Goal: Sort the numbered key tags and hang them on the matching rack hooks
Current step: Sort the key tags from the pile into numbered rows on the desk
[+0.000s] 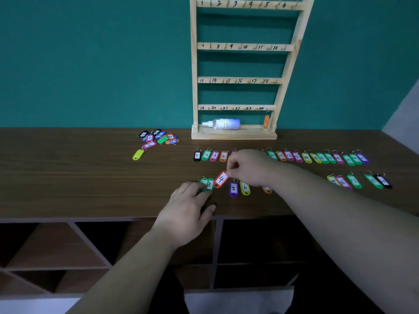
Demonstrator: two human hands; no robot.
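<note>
Head view: red key tag (pixel 221 179), white label marked 4, lies tilted in the near row on the wooden table (pixel 90 177), between green tag 3 (pixel 208 184) and purple tag 5 (pixel 233 189). Right hand (pixel 249 168) pinches its upper end between thumb and forefinger. Left hand (pixel 188 211) has its fingers loosely extended, tips resting on green tag 3 and gripping nothing; the numbered wooden rack (pixel 194 87) stands far behind.
</note>
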